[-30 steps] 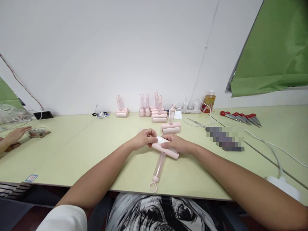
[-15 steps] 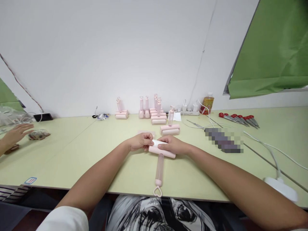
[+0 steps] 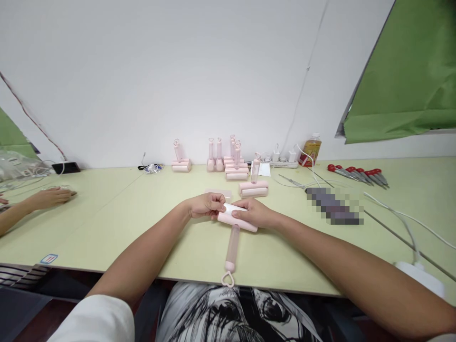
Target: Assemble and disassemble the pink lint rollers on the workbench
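Observation:
A pink lint roller lies near the table's front edge, its clear handle and heart-shaped loop pointing toward me. Its white roll shows between my two hands. My left hand pinches the left end of the white roll with thumb and fingers. My right hand is wrapped round the right part of the roller, the thumb lying on the white roll. Just behind my left hand is a flat pale pink piece.
More pink rollers stand behind my hands, toward the wall. At right are a bottle, red-handled tools, white cables and a blurred dark object. Another person's hand rests at far left, near a black phone.
The roller's handle end has swung slightly left, with both hands still on the roller. At far left, the other person's hand has moved right and down onto a small item. The view has shifted slightly.

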The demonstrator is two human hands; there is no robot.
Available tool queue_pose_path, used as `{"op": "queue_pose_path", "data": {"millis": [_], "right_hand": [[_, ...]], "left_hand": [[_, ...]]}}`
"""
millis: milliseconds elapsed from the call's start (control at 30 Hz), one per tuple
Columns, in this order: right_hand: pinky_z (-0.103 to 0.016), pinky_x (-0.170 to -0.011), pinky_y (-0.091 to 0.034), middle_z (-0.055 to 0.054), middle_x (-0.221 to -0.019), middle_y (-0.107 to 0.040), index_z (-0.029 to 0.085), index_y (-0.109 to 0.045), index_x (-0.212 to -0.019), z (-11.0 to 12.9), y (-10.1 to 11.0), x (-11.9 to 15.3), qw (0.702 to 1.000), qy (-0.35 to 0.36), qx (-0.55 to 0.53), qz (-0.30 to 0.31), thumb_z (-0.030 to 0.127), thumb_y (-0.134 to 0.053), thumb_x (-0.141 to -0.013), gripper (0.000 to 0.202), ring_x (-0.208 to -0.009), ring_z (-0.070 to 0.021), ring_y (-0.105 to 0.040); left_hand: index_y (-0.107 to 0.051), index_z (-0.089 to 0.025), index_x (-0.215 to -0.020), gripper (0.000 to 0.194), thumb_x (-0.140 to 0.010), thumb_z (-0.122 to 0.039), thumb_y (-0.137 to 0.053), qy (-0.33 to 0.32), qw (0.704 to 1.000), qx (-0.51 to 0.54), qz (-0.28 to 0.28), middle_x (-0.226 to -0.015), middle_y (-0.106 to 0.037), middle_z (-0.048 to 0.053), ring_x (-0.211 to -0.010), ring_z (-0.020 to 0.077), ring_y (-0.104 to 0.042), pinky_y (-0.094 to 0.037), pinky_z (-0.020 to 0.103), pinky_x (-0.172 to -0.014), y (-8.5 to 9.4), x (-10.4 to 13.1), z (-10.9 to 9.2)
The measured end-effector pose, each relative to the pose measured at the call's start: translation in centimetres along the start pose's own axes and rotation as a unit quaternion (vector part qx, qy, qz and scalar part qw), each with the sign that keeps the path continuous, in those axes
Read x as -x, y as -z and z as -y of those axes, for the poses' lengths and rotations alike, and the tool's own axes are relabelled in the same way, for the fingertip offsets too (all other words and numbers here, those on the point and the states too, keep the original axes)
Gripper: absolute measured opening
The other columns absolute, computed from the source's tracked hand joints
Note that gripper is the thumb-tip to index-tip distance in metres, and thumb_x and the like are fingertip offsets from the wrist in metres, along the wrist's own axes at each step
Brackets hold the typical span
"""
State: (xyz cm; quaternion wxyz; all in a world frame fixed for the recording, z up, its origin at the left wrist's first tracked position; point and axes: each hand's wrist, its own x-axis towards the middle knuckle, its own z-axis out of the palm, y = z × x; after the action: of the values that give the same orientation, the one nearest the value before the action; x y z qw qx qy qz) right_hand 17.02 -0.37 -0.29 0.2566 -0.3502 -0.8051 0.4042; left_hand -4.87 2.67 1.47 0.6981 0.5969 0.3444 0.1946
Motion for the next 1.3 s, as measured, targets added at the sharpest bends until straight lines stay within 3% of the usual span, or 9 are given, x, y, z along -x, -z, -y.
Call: {"op": "queue_pose_path", "data": {"millis": [167,500,667,800,900,1000,1167,1233,1300], "right_hand": [[-0.023,-0.059,-0.036,-0.003,-0.083,-0.067,0.013,-0.072,-0.097,-0.1,0.1,-0.1,1.0,-0.01,-0.008,0.008,0.045,-0.057,-0.084,0.038,-0.069,-0.0152,-0.054],[-0.025,-0.061,-0.037,-0.003,-0.082,-0.069,0.015,-0.074,-0.095,0.0,-0.8,-0.2,0.995,-0.044,0.066,-0.061,0.045,-0.057,-0.081,0.037,-0.07,-0.0173,-0.056],[-0.025,-0.056,-0.034,-0.002,-0.071,-0.065,0.013,-0.074,-0.088,0.0,-0.8,-0.5,0.991,-0.065,0.071,-0.09,0.046,-0.057,-0.08,0.037,-0.063,-0.0155,-0.052],[-0.024,-0.051,-0.03,-0.001,-0.063,-0.06,0.013,-0.072,-0.078,0.1,-0.5,-0.7,0.992,-0.078,0.07,-0.073,0.046,-0.059,-0.079,0.035,-0.057,-0.013,-0.047],[-0.023,-0.049,-0.032,-0.001,-0.067,-0.061,0.014,-0.071,-0.082,0.3,-0.5,-0.6,0.993,-0.099,-0.009,-0.07,0.046,-0.062,-0.078,0.034,-0.058,-0.0124,-0.049],[-0.021,-0.043,-0.036,-0.001,-0.065,-0.059,0.016,-0.066,-0.094,0.2,-0.4,-0.6,0.97,-0.142,-0.16,-0.113,0.048,-0.063,-0.078,0.036,-0.053,-0.012,-0.051],[-0.02,-0.034,-0.039,0.001,-0.061,-0.055,0.018,-0.063,-0.098,-0.5,-0.1,-0.8,0.934,-0.123,-0.257,-0.216,0.051,-0.066,-0.077,0.039,-0.046,-0.0116,-0.052],[-0.02,-0.032,-0.036,0.001,-0.055,-0.054,0.017,-0.065,-0.096,-0.8,0.1,-1.0,0.933,-0.122,-0.243,-0.234,0.051,-0.065,-0.077,0.039,-0.044,-0.0116,-0.051],[-0.02,-0.03,-0.034,0.001,-0.052,-0.053,0.016,-0.066,-0.091,-1.2,0.3,-1.0,0.934,-0.135,-0.226,-0.239,0.053,-0.065,-0.078,0.039,-0.042,-0.0119,-0.05]], "left_hand": [[-0.049,-0.017,-0.071,0.037,-0.058,-0.024,-0.082,0.011,1.0,0.011,-0.005,-0.053,-0.054,-0.005,-0.043,0.0086,-0.054,-0.041,0.018,-0.039,0.1,-0.2,0.2],[-0.051,-0.015,-0.073,0.033,-0.059,-0.023,-0.08,0.048,0.998,-0.026,-0.03,-0.06,-0.059,-0.002,-0.046,0.0084,-0.057,-0.05,0.02,-0.044,0.4,0.2,0.0],[-0.05,-0.016,-0.078,0.027,-0.06,-0.015,-0.071,0.086,0.993,-0.075,-0.036,-0.058,-0.057,-0.004,-0.045,0.0089,-0.056,-0.052,0.021,-0.043,-0.2,0.1,-0.3],[-0.048,-0.018,-0.082,0.028,-0.061,-0.014,-0.066,0.098,0.986,-0.123,-0.052,-0.06,-0.058,-0.004,-0.048,0.011,-0.06,-0.054,0.022,-0.044,-0.7,0.2,-0.4],[-0.046,-0.019,-0.085,0.029,-0.063,-0.015,-0.064,0.099,0.982,-0.156,-0.037,-0.061,-0.06,-0.003,-0.048,0.0121,-0.061,-0.054,0.023,-0.043,-0.9,0.5,-0.5],[-0.042,-0.02,-0.084,0.031,-0.062,-0.015,-0.064,0.111,0.979,-0.167,-0.039,-0.057,-0.058,-0.005,-0.044,0.0129,-0.06,-0.052,0.023,-0.041,-1.2,0.6,-0.5],[-0.042,-0.02,-0.081,0.032,-0.062,-0.018,-0.068,0.126,0.969,-0.198,-0.076,-0.059,-0.058,-0.003,-0.051,0.0152,-0.062,-0.046,0.021,-0.042,-1.2,0.9,-0.8],[-0.046,-0.019,-0.076,0.024,-0.065,-0.024,-0.068,0.084,0.948,-0.273,-0.14,-0.06,-0.057,-0.002,-0.051,0.0134,-0.059,-0.041,0.021,-0.042,-0.9,1.2,-1.3],[-0.051,-0.018,-0.073,0.018,-0.071,-0.03,-0.064,0.005,0.899,-0.359,-0.249,-0.063,-0.057,0.0,-0.054,0.0125,-0.056,-0.04,0.022,-0.046,-0.3,1.6,-1.8]]}}
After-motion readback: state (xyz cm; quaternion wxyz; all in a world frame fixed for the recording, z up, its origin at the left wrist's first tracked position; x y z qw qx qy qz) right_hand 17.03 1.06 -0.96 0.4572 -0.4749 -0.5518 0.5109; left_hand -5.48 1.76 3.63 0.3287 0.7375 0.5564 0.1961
